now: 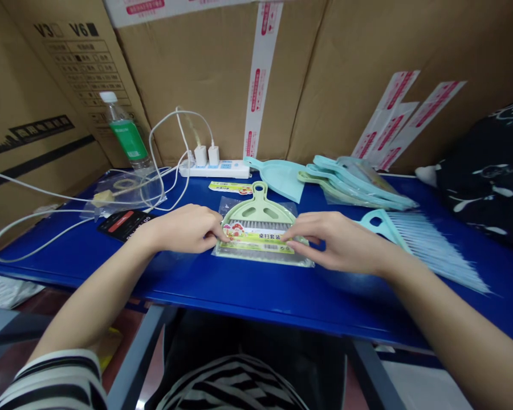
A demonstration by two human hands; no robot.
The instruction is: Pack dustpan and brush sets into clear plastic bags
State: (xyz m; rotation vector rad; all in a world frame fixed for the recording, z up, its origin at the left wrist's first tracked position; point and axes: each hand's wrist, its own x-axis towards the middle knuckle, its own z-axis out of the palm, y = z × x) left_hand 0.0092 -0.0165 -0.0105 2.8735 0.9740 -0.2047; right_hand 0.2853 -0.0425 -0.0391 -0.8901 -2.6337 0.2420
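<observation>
A green mini dustpan and brush set (pixel 260 213) lies in a clear plastic bag on the blue table (pixel 248 290), with a printed label card (pixel 256 238) across its lower part. My left hand (pixel 183 229) pinches the bag's left edge at the label. My right hand (pixel 331 239) pinches the right edge, fingers pressed on the label. Both hands rest on the table.
Behind the bag lie a loose label (pixel 231 187), a light blue dustpan (pixel 280 176), stacked dustpans (pixel 354 182) and a blue brush (pixel 427 242). A power strip (pixel 216 167) with chargers, white cables, a green bottle (pixel 126 136) and a dark phone (pixel 122 223) sit left. Cardboard boxes stand behind.
</observation>
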